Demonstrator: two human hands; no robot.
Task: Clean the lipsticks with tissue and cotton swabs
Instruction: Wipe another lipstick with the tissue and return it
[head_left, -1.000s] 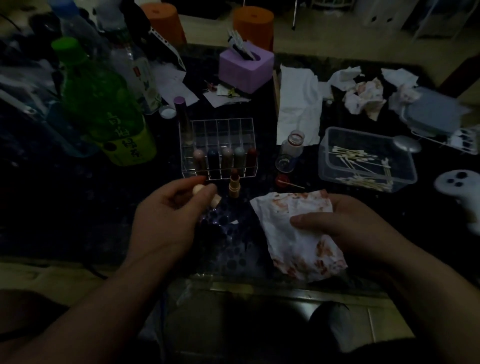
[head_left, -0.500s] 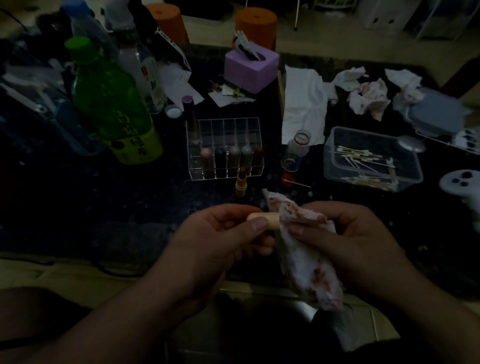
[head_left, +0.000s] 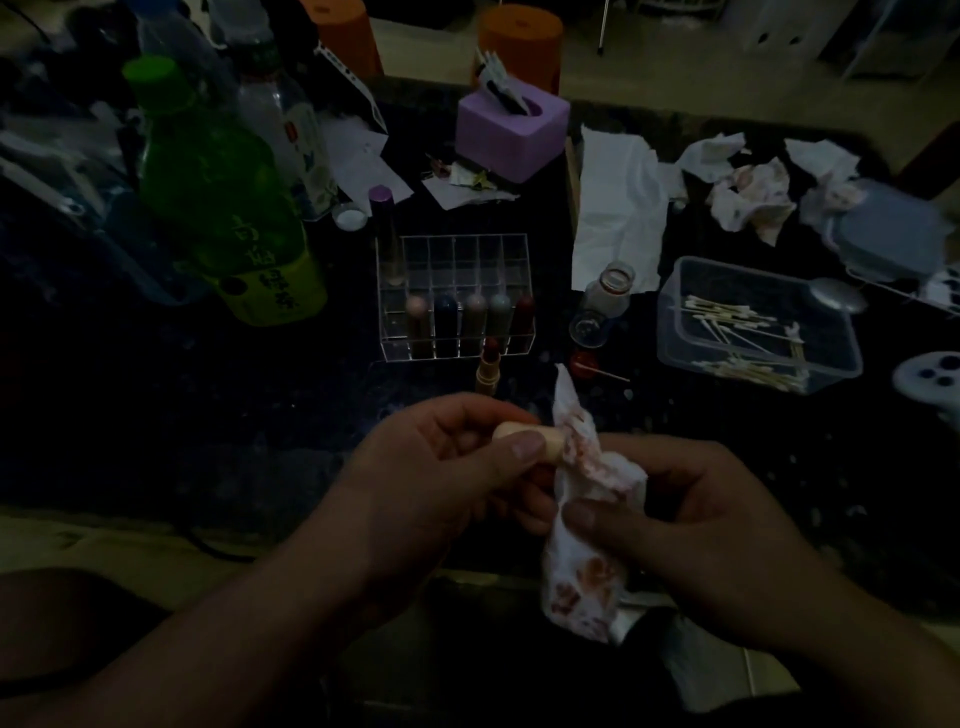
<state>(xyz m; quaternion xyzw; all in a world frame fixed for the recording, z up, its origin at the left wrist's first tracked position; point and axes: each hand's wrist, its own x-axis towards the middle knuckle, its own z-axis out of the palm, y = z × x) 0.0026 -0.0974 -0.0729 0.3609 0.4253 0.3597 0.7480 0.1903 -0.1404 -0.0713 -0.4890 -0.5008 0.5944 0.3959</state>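
At frame centre, your left hand (head_left: 441, 467) pinches a cream lipstick cap (head_left: 524, 439); your right hand (head_left: 691, 525) grips the red-stained tissue (head_left: 587, 525) against it.

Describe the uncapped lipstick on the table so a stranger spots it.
Find the clear organizer in the middle of the dark table. Just before its near edge, one lipstick stands alone on the tabletop. Unlike the capped ones slotted inside, its dark red tip is bare.

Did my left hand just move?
Yes: the left hand with its cream lipstick cap drew back from the clear lipstick organizer, toward you and rightward, to the stained tissue.
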